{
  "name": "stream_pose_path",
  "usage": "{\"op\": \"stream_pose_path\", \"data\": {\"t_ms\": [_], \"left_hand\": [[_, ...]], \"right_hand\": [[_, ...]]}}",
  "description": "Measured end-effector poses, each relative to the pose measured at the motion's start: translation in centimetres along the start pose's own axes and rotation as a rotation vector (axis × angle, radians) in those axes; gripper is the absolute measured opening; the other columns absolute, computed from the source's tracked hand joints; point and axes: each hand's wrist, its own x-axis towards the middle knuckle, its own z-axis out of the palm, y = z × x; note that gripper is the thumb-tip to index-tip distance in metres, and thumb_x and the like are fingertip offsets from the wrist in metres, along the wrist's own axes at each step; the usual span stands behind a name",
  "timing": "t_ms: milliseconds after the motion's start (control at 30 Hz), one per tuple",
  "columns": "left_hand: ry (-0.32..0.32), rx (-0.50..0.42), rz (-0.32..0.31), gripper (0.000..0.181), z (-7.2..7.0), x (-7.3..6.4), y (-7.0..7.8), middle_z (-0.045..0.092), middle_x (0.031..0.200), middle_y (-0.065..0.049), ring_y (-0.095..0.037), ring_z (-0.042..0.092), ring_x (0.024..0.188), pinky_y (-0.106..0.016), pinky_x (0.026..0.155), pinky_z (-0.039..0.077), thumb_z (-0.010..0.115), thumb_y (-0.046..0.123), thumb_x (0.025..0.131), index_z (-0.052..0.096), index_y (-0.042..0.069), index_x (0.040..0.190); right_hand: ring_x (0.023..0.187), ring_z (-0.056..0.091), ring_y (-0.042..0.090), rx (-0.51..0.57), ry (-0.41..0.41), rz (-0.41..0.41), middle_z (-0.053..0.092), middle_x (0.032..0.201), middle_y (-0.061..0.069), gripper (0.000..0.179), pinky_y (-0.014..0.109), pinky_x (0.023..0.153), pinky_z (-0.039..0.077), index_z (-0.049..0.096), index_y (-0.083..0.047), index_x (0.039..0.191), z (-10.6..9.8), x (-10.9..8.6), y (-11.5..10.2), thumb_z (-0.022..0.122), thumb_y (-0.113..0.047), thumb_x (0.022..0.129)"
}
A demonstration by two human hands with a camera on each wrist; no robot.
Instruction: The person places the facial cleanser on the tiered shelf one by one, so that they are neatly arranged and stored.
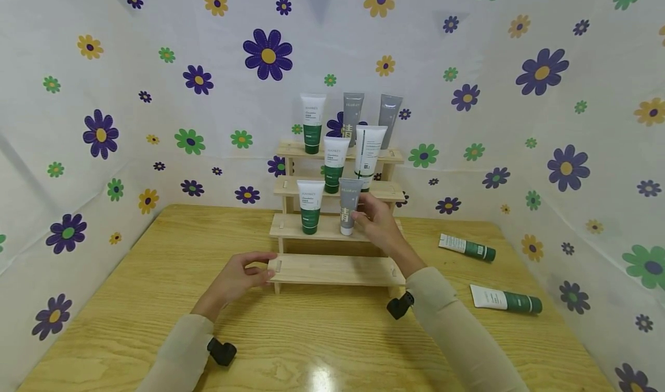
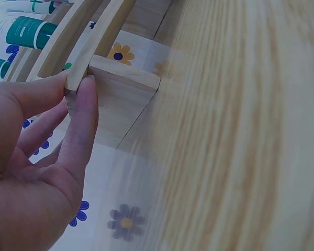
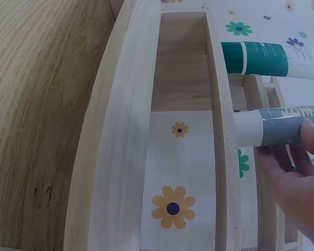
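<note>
A tiered wooden rack stands on the table, with tubes upright on its upper steps. My left hand pinches the left end of the lowest step between thumb and fingers, as the left wrist view also shows. My right hand grips a grey tube with a white cap, upright on the second step from the bottom. Beside it on that step is a white and green tube. In the right wrist view the grey tube lies between thumb and fingers, its cap at the step's board.
Above stand a white-green tube, a white tube, another white-green tube and two grey tubes, one at the right. On the table at right lie two white-green tubes, one farther back, one nearer. Flowered cloth surrounds the table.
</note>
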Motion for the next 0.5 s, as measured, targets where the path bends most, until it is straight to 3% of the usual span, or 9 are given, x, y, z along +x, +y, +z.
{"op": "stream_pose_path", "data": {"t_ms": [500], "left_hand": [[0.002, 0.018, -0.002, 0.051, 0.05, -0.01, -0.03, 0.054, 0.149, -0.026, -0.020, 0.071, 0.100, -0.035, 0.087, 0.064, 0.071, 0.016, 0.099, 0.056, 0.002, 0.146]], "right_hand": [[0.128, 0.058, 0.040, -0.030, -0.008, 0.007, 0.059, 0.142, 0.023, 0.038, 0.057, 0.113, 0.047, 0.052, 0.003, 0.142, -0.24, 0.07, 0.52, 0.052, 0.002, 0.104]]}}
